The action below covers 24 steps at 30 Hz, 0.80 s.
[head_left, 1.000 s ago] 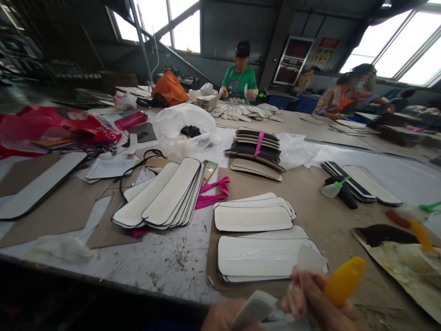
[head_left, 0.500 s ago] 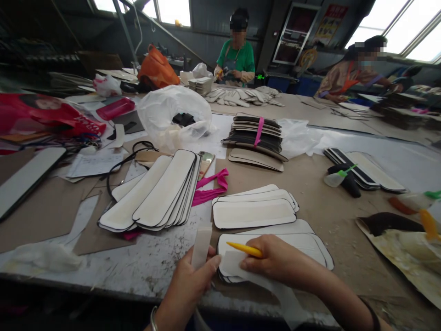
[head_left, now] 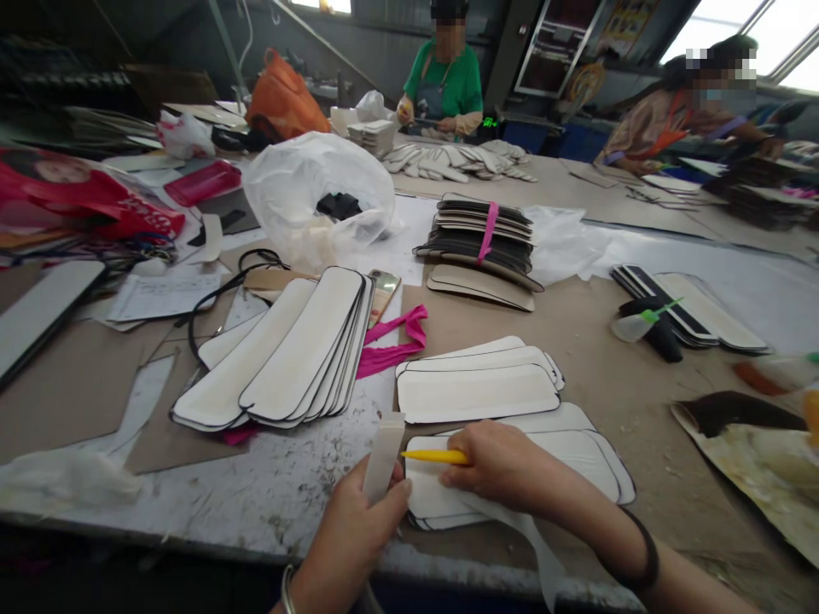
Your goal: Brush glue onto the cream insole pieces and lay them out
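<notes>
fingers of your left hand (head_left: 358, 533) pinch a white strip (head_left: 382, 456) between thumb and fingertips and hold it upright at the near table edge. your right hand (head_left: 505, 465) rests on the nearest stack of white panels (head_left: 576, 448), fingers curled tight around a yellow tool (head_left: 435, 456) whose tip points left, almost touching the strip. just behind lies a second white stack (head_left: 477, 388), and to the left a fanned row of panels (head_left: 287, 358) beside a pink ribbon (head_left: 393, 341) and a phone (head_left: 384, 294). farther back sits a dark bundle (head_left: 479, 243) tied with a pink band. a red bag (head_left: 83, 200) at far left carries white lettering (too blurred to read), and the wall poster (head_left: 618, 26) is equally unreadable. a co-worker in green (head_left: 444, 81) stands at the far side.
</notes>
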Each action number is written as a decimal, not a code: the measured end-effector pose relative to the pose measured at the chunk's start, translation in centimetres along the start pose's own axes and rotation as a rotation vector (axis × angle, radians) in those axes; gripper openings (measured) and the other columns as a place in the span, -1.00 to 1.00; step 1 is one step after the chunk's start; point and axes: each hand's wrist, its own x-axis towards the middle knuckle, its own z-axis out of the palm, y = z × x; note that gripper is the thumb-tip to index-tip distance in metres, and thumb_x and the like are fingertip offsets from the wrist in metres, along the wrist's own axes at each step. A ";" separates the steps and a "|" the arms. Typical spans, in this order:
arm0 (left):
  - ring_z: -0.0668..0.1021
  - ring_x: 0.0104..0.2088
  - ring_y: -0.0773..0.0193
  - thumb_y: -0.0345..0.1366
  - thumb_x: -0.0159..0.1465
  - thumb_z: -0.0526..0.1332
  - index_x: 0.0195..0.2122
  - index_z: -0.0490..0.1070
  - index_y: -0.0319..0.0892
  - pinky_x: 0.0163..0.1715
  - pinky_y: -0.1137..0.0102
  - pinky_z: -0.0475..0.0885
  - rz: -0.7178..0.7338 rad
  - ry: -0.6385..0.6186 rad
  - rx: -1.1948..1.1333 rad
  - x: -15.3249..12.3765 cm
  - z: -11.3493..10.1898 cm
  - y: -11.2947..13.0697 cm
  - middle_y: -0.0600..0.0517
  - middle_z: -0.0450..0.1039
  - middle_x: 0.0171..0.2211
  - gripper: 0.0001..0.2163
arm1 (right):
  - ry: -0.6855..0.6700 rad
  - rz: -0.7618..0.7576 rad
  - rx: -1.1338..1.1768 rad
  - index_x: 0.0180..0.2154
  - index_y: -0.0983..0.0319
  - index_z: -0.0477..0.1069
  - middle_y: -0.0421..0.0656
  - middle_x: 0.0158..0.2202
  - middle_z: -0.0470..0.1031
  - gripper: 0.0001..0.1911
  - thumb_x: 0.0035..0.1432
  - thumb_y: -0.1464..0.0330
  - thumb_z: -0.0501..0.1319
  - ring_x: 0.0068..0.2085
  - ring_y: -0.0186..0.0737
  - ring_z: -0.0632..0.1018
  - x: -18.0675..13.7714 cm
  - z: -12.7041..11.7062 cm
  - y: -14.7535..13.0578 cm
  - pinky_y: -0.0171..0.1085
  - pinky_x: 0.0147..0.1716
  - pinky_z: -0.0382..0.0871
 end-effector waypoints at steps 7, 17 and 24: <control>0.33 -0.57 0.34 -0.21 -0.04 0.21 -0.54 0.25 -0.17 -0.55 0.46 0.24 0.059 0.017 0.060 0.1 0.4 0.9 0.17 0.25 -0.63 -0.83 | 0.022 0.004 -0.072 -0.44 0.20 0.47 -0.09 -0.48 0.53 -0.76 -0.04 0.19 0.13 -0.44 -0.17 0.49 -0.4 0.2 -0.2 -0.35 -0.58 0.06; 0.36 -0.61 0.33 -0.24 -0.03 0.20 -0.52 0.30 -0.18 -0.61 0.47 0.25 0.082 0.089 0.090 0.5 0.6 0.0 0.16 0.30 -0.67 -0.86 | 0.076 0.065 -0.098 -0.42 0.20 0.46 -0.08 -0.44 0.53 -0.77 -0.03 0.20 0.14 -0.37 -0.12 0.50 -3.0 0.0 1.0 -0.33 -0.51 0.15; 0.22 -0.78 0.41 -0.14 -0.07 0.21 -0.60 0.25 -0.15 -0.76 0.50 0.11 0.045 0.075 0.080 0.7 0.2 -0.6 0.23 0.19 -0.84 -0.79 | 0.233 0.357 0.119 -0.35 0.20 0.37 -0.13 -0.38 0.49 -0.74 0.12 0.22 -0.02 -0.34 -0.19 0.47 -9.9 0.9 8.4 -0.31 -0.38 0.21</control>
